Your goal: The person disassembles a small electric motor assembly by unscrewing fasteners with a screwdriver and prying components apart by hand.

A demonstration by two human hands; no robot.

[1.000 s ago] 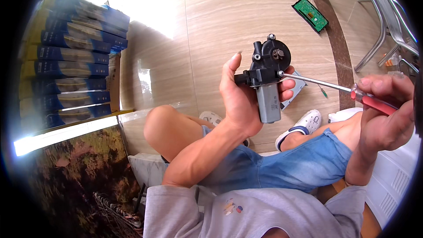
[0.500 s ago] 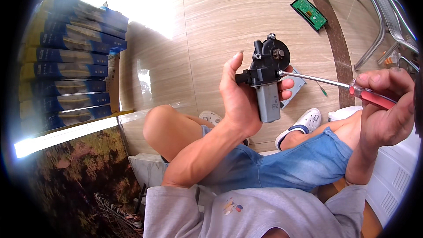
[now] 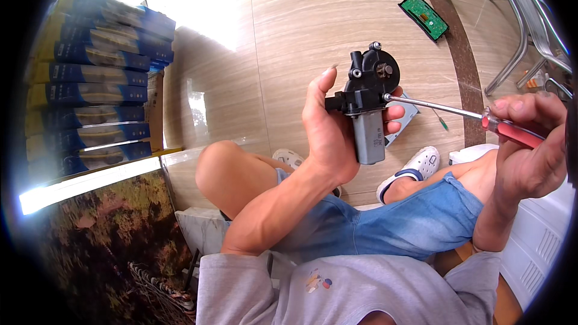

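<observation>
My left hand (image 3: 330, 129) is wrapped round a small gear motor (image 3: 368, 135), its silvery can pointing down and its black gear housing on top. The thumb stands up along the housing's left side, and fingertips show at its right. In my right hand (image 3: 530, 144) is a screwdriver (image 3: 448, 108) with a red, partly clear handle. Its metal shaft slants to the left, and the tip meets the right edge of the black housing, just above the can. The exact spot under the tip is too small to make out.
Stacked blue and yellow boxes (image 3: 102, 93) stand at the left. On the floor ahead lie a green circuit board in a black frame (image 3: 424, 17), a flat grey piece (image 3: 402, 119) and a thin green-ended tool (image 3: 443, 124). A metal chair (image 3: 518, 24) stands at the far right.
The motor has shifted slightly up and to the right in my left hand. The screwdriver has moved a little with it, its tip still at the housing.
</observation>
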